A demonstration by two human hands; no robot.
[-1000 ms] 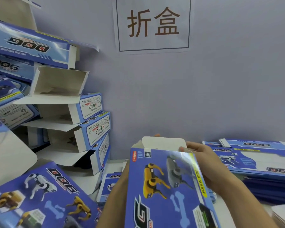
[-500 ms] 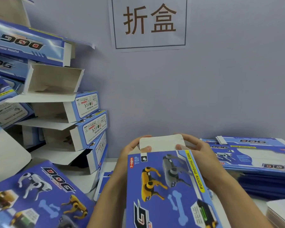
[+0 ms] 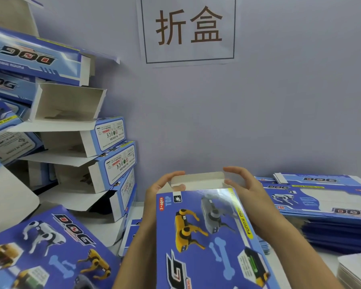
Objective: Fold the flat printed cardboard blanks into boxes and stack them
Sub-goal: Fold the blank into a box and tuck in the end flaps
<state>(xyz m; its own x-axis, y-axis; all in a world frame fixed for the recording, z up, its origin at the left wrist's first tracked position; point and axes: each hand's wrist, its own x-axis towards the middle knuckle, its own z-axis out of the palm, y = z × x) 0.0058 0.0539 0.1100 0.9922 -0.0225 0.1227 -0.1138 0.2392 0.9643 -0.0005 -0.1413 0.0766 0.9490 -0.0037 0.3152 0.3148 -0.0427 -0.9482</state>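
Before a grey wall (image 3: 258, 111), above the bench's near edge, left hand (image 3: 154, 192) and right hand (image 3: 246, 188) grip with curled fingers the white end flap (image 3: 198, 181) of the blue box (image 3: 200, 236); folded boxes (image 3: 104, 155) stacked at the left edge.

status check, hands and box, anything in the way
Both hands, left hand and right hand, gripping box at white end flap. Flap not tucked. Nothing blocking.

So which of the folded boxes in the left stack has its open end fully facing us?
The one second from the top, tilted, its bare white inside showing; the boxes below show printed end flaps.
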